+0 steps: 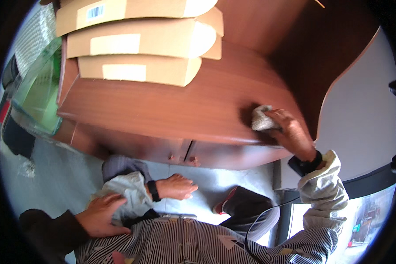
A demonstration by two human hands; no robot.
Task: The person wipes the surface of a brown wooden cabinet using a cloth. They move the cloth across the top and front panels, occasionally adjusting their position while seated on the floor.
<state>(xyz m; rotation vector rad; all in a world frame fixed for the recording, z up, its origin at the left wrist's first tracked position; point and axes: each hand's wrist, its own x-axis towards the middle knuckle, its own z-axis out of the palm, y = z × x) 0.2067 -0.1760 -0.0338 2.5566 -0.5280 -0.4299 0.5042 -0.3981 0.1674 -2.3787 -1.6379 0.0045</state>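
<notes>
My right hand [290,132] holds a crumpled light-coloured cloth [263,118] against the right part of a reddish-brown wooden cabinet top [158,109], close to its front edge. My left hand [176,187] is in front of the cabinet, above the floor, with its fingers loosely extended and nothing seen in it. Both wrists wear black bands. Several cardboard boxes [125,39], with pale labels, are stacked at the back left of the cabinet top. Two cabinet doors [224,155] with small knobs are below the front edge.
Another person's hand [102,214], in a dark sleeve, rests by my left forearm. A green-tinted glass pane [39,99] stands left of the cabinet, with bubble wrap behind it. A grey panel [353,112] adjoins the right side. A thin cable [260,214] hangs near my right arm.
</notes>
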